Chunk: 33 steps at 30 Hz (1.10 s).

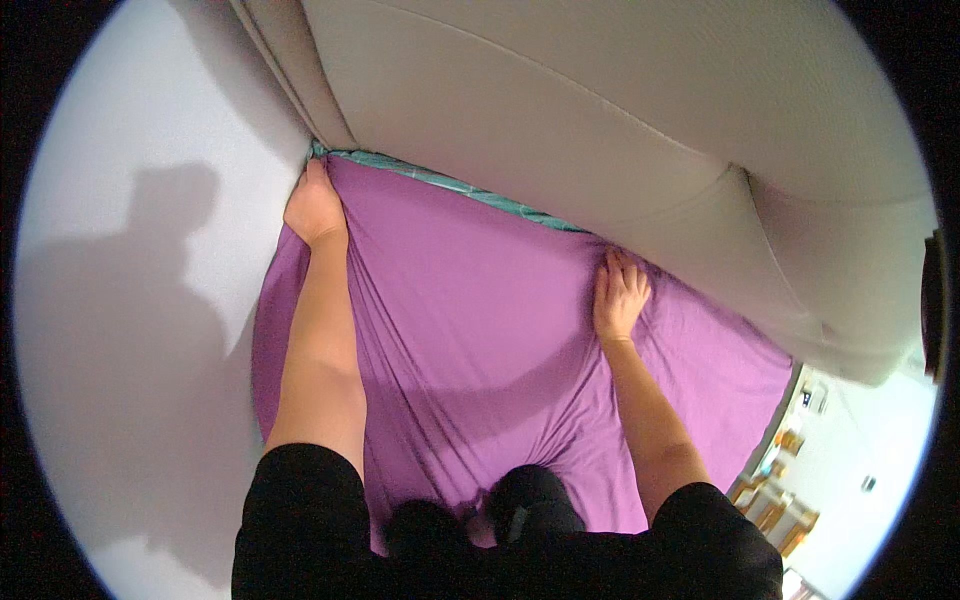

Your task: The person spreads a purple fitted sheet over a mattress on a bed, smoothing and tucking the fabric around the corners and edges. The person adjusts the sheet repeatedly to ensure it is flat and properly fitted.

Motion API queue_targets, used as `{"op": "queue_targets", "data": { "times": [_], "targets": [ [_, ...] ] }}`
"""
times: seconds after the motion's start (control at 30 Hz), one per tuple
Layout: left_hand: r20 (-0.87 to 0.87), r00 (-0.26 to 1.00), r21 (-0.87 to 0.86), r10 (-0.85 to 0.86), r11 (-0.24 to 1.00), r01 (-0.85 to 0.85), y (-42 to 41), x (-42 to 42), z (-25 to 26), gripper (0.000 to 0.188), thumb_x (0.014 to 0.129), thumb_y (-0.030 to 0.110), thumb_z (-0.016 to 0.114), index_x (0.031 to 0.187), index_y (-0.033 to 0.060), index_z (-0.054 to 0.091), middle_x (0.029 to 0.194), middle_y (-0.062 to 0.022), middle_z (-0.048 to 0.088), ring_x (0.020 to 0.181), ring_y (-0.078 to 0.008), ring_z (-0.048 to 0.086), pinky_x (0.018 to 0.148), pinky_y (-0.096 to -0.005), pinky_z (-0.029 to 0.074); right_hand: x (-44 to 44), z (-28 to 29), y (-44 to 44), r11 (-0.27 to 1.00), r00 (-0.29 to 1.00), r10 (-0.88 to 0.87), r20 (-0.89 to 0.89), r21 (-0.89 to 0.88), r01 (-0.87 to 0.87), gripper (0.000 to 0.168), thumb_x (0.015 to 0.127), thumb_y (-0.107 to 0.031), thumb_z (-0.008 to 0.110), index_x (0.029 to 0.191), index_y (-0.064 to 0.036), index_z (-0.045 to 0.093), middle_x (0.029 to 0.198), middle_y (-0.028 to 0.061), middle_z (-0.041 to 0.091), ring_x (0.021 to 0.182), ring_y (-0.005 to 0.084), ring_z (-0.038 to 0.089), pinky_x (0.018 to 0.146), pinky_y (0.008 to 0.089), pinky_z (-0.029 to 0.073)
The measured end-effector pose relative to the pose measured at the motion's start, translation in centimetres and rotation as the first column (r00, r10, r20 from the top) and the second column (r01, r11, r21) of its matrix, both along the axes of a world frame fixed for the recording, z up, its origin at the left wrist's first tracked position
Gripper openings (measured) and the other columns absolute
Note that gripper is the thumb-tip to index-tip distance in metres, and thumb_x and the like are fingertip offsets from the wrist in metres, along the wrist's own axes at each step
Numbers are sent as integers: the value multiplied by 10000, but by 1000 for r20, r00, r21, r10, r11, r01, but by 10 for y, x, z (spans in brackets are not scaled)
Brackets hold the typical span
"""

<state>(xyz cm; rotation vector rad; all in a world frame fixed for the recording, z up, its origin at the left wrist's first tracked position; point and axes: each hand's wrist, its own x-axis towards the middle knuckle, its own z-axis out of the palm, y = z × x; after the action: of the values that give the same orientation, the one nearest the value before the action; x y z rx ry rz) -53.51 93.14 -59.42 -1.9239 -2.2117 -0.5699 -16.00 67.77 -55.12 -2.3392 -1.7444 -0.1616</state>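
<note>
A purple bed sheet [465,300] is spread before me over a bed, against a padded beige headboard [540,112]. At the far left corner, between wall and headboard, my left hand [315,204] grips the edge of the sheet, its fingertips partly hidden. My right hand [622,292] has its fingers curled on the sheet edge farther right, close against the headboard. Creases run from both hands down towards my knees [532,502], which rest on the sheet. Between the hands, a strip of green patterned fabric [480,196] shows along the headboard's foot.
A white wall [150,337] bearing my shadow rises along the left side. The headboard's rounded end [847,300] bulges out at the right. Beyond the bed's right edge lie a pale floor [862,442] and blurred wooden furniture [776,517].
</note>
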Motion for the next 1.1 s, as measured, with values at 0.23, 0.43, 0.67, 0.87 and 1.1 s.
{"op": "queue_targets", "data": {
  "times": [0.23, 0.43, 0.67, 0.87, 1.1],
  "targets": [
    [13, 998, 14, -54, 998, 54, 4, 1, -7, 159, 911, 161, 455, 889, 97, 600, 803, -112, 679, 669, -321, 652, 547, -427, 507, -112, 37, 97, 964, 572, -259, -779, -173, 201, 325, 829, -182, 689, 1105, -34, 604, 614, 118, 616, 505, 189, 596, 504, 349, 466],
    [160, 986, -10, -35, 999, 37, 5, -4, -13, 199, 919, 193, 427, 840, 93, 580, 804, -104, 669, 687, -336, 633, 524, -446, 479, -131, 17, 87, 936, 659, -265, -704, -24, 351, 131, 792, -80, 679, 892, -23, 616, 723, 178, 652, 643, 335, 650, 584, 412, 495],
    [76, 994, 37, -84, 996, 81, 0, -3, -11, 175, 909, 198, 464, 864, 86, 591, 816, -117, 671, 679, -345, 627, 526, -449, 478, -186, 29, 91, 699, 633, -351, -690, 256, 667, 67, 886, -28, 566, 932, -3, 524, 826, 177, 616, 738, 303, 600, 696, 344, 478],
    [3, 996, 31, -94, 995, 94, 6, -4, -19, 145, 907, 182, 488, 875, 87, 592, 785, -122, 667, 654, -349, 627, 502, -449, 473, -167, 29, 132, 667, 787, -216, -578, 501, 551, 194, 898, -8, 542, 1092, 0, 545, 972, 192, 619, 883, 347, 604, 790, 355, 482],
    [-1, 1000, -19, -24, 1000, 24, 6, -2, -20, 153, 916, 171, 499, 860, 69, 598, 789, -124, 674, 637, -346, 628, 502, -445, 477, -114, -35, 108, 930, 930, 60, -363, 359, 80, 220, 806, -5, 581, 1020, -40, 611, 964, 198, 619, 884, 408, 587, 757, 489, 472]
  ]
}}
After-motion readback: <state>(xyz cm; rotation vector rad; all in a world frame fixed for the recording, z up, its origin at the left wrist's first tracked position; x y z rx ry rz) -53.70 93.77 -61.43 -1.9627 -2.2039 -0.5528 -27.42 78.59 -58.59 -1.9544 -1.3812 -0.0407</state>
